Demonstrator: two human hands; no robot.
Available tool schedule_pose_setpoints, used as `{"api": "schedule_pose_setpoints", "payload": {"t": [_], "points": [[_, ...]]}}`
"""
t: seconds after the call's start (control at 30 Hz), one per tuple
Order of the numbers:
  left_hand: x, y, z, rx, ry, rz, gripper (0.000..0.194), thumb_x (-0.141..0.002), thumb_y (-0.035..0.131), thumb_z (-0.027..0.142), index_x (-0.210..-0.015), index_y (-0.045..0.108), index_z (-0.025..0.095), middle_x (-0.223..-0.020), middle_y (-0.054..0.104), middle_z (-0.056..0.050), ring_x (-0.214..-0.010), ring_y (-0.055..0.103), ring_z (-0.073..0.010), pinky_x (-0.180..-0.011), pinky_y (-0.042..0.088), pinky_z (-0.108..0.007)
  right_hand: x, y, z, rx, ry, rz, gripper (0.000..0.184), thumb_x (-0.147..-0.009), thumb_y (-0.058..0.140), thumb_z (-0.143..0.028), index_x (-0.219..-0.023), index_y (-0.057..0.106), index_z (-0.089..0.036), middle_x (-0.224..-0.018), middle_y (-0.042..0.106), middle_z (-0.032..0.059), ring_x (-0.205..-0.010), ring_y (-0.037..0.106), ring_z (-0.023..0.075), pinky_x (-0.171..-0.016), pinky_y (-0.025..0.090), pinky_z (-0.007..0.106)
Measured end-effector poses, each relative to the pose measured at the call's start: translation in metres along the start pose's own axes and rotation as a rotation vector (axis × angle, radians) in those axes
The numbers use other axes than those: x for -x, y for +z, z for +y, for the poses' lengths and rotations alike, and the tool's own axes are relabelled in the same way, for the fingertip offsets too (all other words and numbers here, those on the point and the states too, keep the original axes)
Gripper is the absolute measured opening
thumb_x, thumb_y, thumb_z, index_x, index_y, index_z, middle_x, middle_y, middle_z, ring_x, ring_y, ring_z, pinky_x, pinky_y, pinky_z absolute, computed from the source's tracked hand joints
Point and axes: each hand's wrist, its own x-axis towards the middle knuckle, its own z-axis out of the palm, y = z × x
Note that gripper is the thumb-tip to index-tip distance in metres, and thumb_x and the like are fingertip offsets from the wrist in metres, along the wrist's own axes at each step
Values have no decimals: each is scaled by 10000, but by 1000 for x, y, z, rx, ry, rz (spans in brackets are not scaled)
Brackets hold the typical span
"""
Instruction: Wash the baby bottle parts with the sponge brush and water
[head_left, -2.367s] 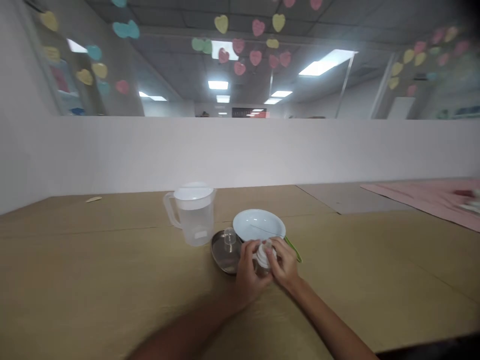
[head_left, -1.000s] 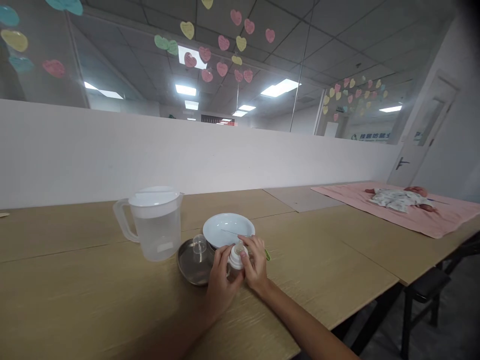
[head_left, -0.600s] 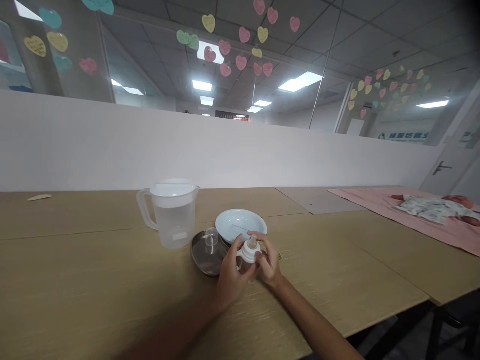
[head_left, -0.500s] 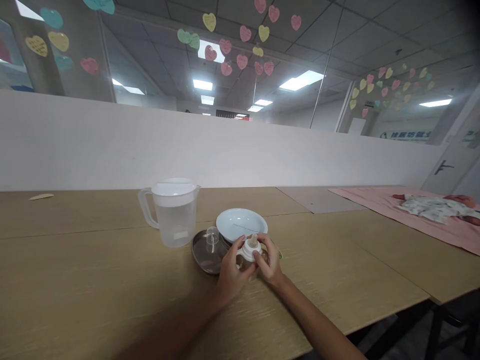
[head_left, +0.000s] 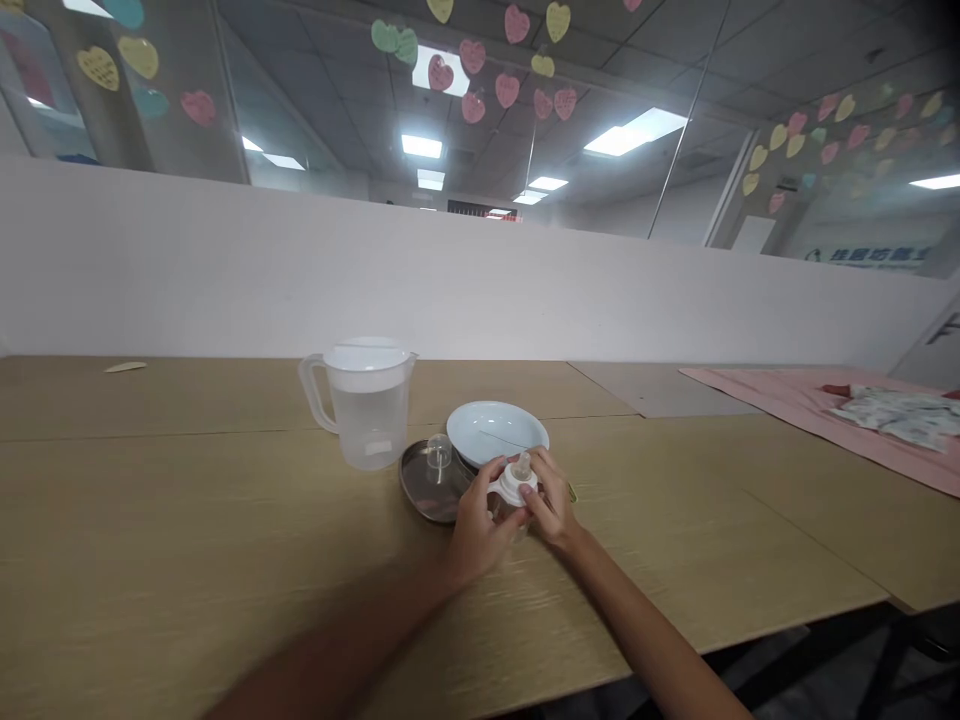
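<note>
Between my two hands is a baby bottle [head_left: 517, 482] with a white collar, a clear teat on top and a white handle at its left side. My left hand [head_left: 484, 515] is wrapped round the left of the bottle, by the handle. On the other side, my right hand [head_left: 553, 497] grips the collar, thumb in front and fingers behind. Much of the bottle's body is hidden by the fingers. Just beyond my hands sits a white bowl [head_left: 495, 425] with a thin utensil in it. To the left, a clear cap [head_left: 439, 455] stands on a metal tray [head_left: 420, 490].
A lidded plastic jug [head_left: 371, 410] of clear liquid stands behind the tray on the wooden table [head_left: 225, 500]. At the far right a pink cloth [head_left: 780, 400] bears a doll-like figure in patterned clothes [head_left: 896, 412]. A low white wall [head_left: 480, 280] closes the back.
The view swings right, then back left. Both hands stay on the bottle throughout, while the right fingers shift round the collar and the teat comes into clearer sight. Jug, tray and bowl keep their places.
</note>
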Motion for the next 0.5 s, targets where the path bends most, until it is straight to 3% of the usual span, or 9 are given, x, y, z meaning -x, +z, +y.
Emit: {"api": "schedule_pose_setpoints", "payload": {"t": [0.27,0.5], "points": [[-2,3,4,-13,-28,49,376,-751,622,241,-1104,533,151,-1070,637,-83,-960,608,-205,-787,503,-308,1,6,0,127,42,151,209,-787,583,-352,-893,483,-201,-856,546,35,-806,538,179,-712,442,319],[-2,3,-3,-109,47,73,426,-763,552,171,-1183,484,156,-1162,600,-108,-1058,580,-214,-885,480,-345,5,15,-6,284,113,304,223,-737,645,-356,-817,512,-195,-731,510,-3,-631,482,131,-571,411,264]]}}
